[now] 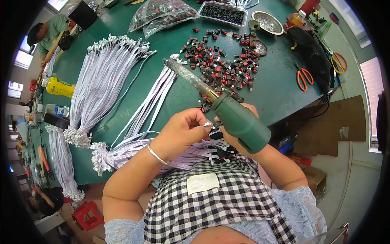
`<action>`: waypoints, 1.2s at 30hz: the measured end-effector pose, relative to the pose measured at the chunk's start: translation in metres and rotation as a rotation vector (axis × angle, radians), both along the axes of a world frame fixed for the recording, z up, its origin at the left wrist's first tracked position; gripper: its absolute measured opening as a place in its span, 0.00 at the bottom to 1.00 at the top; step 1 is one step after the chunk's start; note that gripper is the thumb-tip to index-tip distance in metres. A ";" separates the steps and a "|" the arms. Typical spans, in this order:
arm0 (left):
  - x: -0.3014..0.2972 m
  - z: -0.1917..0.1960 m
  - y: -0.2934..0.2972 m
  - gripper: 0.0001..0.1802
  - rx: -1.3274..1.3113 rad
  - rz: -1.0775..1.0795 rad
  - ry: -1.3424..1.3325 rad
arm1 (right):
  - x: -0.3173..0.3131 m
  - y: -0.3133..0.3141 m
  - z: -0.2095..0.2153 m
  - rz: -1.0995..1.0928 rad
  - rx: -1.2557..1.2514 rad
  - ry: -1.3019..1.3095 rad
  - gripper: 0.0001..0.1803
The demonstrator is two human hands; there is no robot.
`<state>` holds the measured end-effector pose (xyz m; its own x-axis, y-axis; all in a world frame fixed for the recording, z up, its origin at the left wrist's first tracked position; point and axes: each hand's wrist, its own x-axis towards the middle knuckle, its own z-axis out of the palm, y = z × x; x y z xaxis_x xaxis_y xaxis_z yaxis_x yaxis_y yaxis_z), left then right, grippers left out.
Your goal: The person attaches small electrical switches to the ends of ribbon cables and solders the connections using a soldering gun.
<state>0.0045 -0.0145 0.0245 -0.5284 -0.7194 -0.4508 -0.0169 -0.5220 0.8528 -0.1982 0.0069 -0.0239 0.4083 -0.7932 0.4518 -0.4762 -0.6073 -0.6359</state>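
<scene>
My left hand (185,132), a metal bangle on its wrist, is closed in a pinch on a small white connector (207,125). Close by it is my right hand (251,110), largely hidden behind a green heat gun (243,124) with a long metal nozzle. Its fingers seem bent round a small dark part between the hands, too covered to make out. Beneath both hands, a bundle of white flat cables (178,156) with white plug ends lies across my lap and the table edge. Further strands of white cable (152,99) run under the nozzle.
Many red and black switches (223,67) are heaped beyond the nozzle. A large cable bundle (107,77) lies left. Bags of parts (162,16), a tray of black pieces (223,14) and a metal dish (267,22) stand far back; scissors (304,79) lie right. A co-worker (50,34) sits far left.
</scene>
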 end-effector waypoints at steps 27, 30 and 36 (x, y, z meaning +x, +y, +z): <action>-0.005 -0.018 -0.005 0.04 0.001 0.218 0.052 | -0.076 0.101 -0.050 0.052 0.219 -0.294 0.23; -0.006 -0.018 -0.006 0.04 0.001 0.230 0.052 | -0.076 0.100 -0.052 0.057 0.143 -0.245 0.22; -0.007 -0.019 -0.005 0.04 -0.001 0.234 0.051 | -0.085 0.122 -0.077 -0.071 0.324 -0.237 0.22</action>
<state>-0.0022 -0.0190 0.0059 -0.3691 -0.8254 -0.4272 0.1477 -0.5059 0.8499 -0.2828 0.1287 -0.1010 0.2619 -0.9325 0.2488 -0.3275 -0.3283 -0.8860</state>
